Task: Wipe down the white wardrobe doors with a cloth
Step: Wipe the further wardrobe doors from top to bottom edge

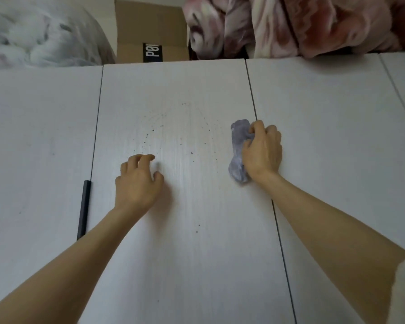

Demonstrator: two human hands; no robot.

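Right hand [262,152] gripping cloth [239,146], on wardrobe door [185,230]

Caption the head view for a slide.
Right hand grips grey cloth on speckled white wardrobe door; left hand alongside.

I took the middle door [192,230] as my landmark. My left hand [136,181] rested on it toward its left edge, and my right hand [262,153] sat at its right edge, over the seam, with the cloth [237,146] just left of it. A handle [83,209] lay just left of the door. Above its top edge stood a cardboard box [150,31], bedding [302,24] to the right.
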